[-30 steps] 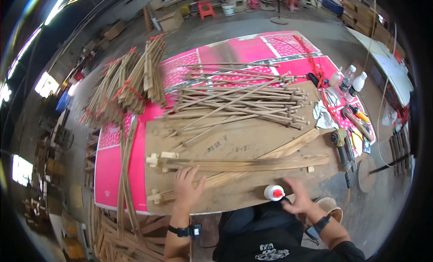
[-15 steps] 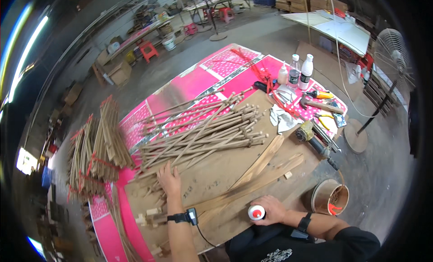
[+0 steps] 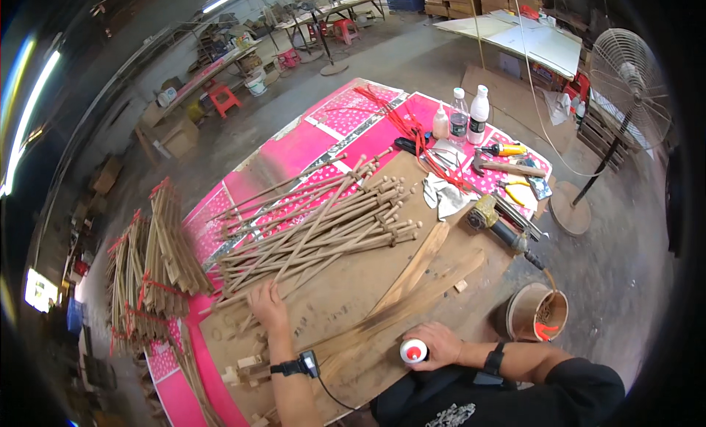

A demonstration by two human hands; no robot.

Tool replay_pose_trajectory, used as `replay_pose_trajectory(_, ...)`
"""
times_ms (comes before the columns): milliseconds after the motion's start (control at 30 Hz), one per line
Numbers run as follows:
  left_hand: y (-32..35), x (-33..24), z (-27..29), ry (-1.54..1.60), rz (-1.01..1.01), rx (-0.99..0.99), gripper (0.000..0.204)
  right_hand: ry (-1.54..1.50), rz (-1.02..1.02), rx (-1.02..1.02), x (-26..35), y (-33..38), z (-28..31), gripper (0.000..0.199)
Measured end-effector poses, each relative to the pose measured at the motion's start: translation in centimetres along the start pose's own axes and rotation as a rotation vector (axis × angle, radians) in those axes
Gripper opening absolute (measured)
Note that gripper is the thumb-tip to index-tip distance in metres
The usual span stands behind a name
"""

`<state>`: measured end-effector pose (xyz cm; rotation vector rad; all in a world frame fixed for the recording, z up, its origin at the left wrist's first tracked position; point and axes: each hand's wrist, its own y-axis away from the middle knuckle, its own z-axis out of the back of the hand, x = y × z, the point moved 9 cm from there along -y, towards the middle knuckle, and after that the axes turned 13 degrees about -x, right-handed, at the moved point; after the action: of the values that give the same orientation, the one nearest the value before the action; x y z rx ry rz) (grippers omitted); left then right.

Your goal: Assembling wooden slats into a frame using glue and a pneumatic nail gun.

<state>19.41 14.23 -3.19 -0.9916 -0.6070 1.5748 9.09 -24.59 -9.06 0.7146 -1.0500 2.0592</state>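
My left hand (image 3: pixel 268 306) is at the near left end of a loose pile of wooden sticks (image 3: pixel 323 232) with knobbed ends. Its fingers reach out, slightly apart, and touch the stick ends; I make out no stick held in them. In my right hand (image 3: pixel 439 346), close to my body at the table's near edge, is a white squeeze bottle (image 3: pixel 414 351) with a red tip, seen from above. Between my hands lie long flat wooden strips (image 3: pixel 401 317), some with dark stains.
Bundles of sticks tied with red string (image 3: pixel 158 258) lie at the left. On the right are a power tool (image 3: pixel 500 225), a hammer (image 3: pixel 507 168), a white cloth (image 3: pixel 445 195) and several bottles (image 3: pixel 478 116). A bucket (image 3: pixel 548 309) and a standing fan (image 3: pixel 625 81) stand beyond the table.
My left hand has drawn slightly back toward me along the pile, its fingers less spread. My right hand still holds the bottle. The whole view has shifted a little.
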Motion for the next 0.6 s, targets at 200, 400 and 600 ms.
replay_pose_trajectory(200, 5.3, -6.0, 10.5, -0.043, -0.006, -0.016, 0.013, -0.018, 0.013, -0.006, -0.2, 0.0, -0.1, 0.063)
replay_pose_trajectory(400, 14.4, -9.5, 15.0, 0.027, 0.030, 0.110, 0.015, 0.021, 0.051, -0.013, 0.4, -0.4, 0.0, 0.066)
replay_pose_trajectory(600, 18.1, -8.3, 12.9, -0.021, 0.111, 0.192, 0.020, 0.039, -0.008, -0.014, -0.2, -0.2, 0.0, 0.059)
